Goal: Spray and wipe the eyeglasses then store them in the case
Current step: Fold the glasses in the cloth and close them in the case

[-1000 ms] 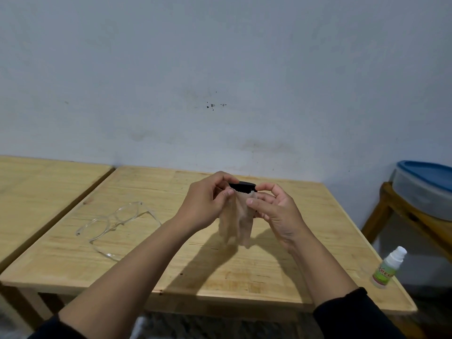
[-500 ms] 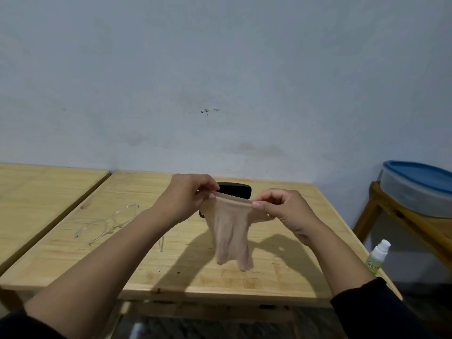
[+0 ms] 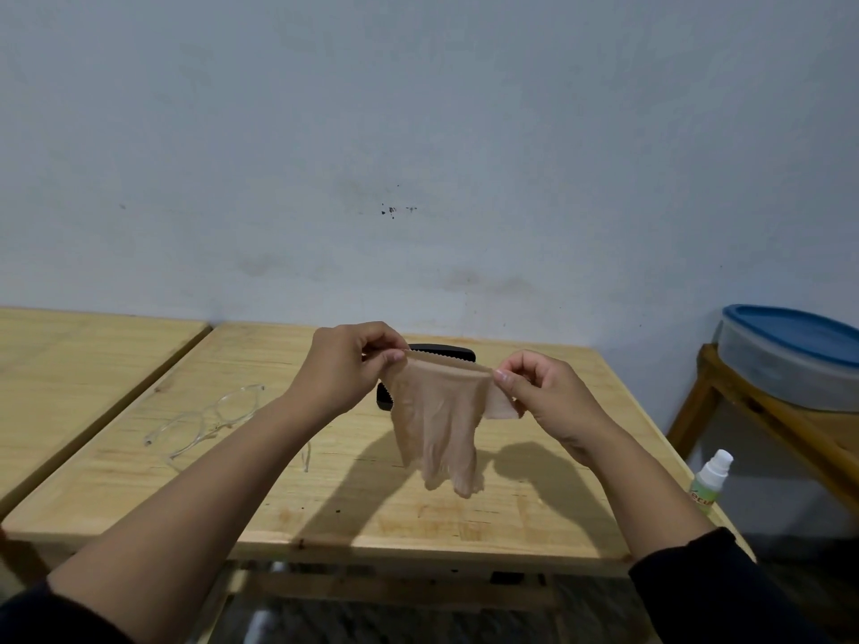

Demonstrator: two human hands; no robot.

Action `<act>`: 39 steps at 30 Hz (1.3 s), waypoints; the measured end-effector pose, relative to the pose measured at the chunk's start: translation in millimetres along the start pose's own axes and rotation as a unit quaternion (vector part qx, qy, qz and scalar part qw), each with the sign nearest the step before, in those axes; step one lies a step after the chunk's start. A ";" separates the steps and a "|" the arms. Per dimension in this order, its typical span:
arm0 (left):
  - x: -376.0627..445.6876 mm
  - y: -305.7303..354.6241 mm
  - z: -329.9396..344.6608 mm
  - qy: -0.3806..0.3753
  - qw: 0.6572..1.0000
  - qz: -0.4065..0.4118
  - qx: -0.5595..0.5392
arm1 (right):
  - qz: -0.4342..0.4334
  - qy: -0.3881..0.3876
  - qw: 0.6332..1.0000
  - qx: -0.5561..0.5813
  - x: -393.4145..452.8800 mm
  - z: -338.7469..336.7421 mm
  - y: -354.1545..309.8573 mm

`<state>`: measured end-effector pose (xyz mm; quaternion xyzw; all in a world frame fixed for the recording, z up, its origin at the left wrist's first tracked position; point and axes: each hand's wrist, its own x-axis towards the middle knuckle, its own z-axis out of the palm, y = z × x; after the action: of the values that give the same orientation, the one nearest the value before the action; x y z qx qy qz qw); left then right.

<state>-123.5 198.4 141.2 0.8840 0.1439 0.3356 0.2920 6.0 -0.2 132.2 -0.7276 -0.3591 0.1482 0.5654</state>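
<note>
A thin beige cloth (image 3: 439,425) hangs above the wooden table (image 3: 362,513), stretched by its top edge. My left hand (image 3: 346,364) pinches its left corner and my right hand (image 3: 539,392) pinches its right corner. Behind the cloth lies the black eyeglass case (image 3: 441,353), mostly hidden. The clear-framed eyeglasses (image 3: 209,418) lie on the table to the left, one temple partly hidden by my left forearm. A small white spray bottle (image 3: 709,483) with a green label stands at the table's right edge.
A second wooden table (image 3: 69,364) adjoins on the left. At the right, a clear tub with a blue lid (image 3: 790,355) sits on a wooden stand (image 3: 753,411). A grey wall runs behind the tables.
My hands have moved apart, and the bunched cloth has been spread out between them and now hangs down flat. The eyeglasses, the case and the bottle stayed where they were.
</note>
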 end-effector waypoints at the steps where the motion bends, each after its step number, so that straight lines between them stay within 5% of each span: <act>1: -0.1 -0.5 0.3 0.000 1.000 -0.001 -0.001 | -0.003 0.005 1.000 -0.001 0.5 0.3 0.8; 11: 11.3 -20.6 16.0 -0.001 1.000 -0.024 0.004 | 0.041 -0.067 0.995 -0.059 16.5 -12.9 15.4; 21: 36.1 -14.2 21.7 0.080 0.996 0.005 -0.026 | -0.064 0.131 0.981 -0.131 46.5 -13.8 1.9; 25: 5.3 -26.8 18.8 0.034 0.997 0.070 0.015 | -0.053 0.027 0.984 -0.166 22.2 -7.5 12.5; 29: -50.2 -55.5 24.2 -0.138 0.986 0.086 0.019 | 0.018 -0.149 0.962 -0.227 -17.0 5.2 43.6; 32: -74.3 -62.8 29.1 -0.235 0.970 0.057 0.022 | 0.087 -0.203 0.950 -0.221 -36.7 13.4 60.2; 39: -59.7 -65.5 55.8 -0.135 0.986 0.003 0.093 | 0.106 0.025 0.967 -0.232 -19.5 24.7 78.9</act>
<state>-133.4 199.7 36.9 0.9451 0.1306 0.1989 0.2239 5.0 -4.0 47.4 -0.8763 -0.2901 0.1015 0.3711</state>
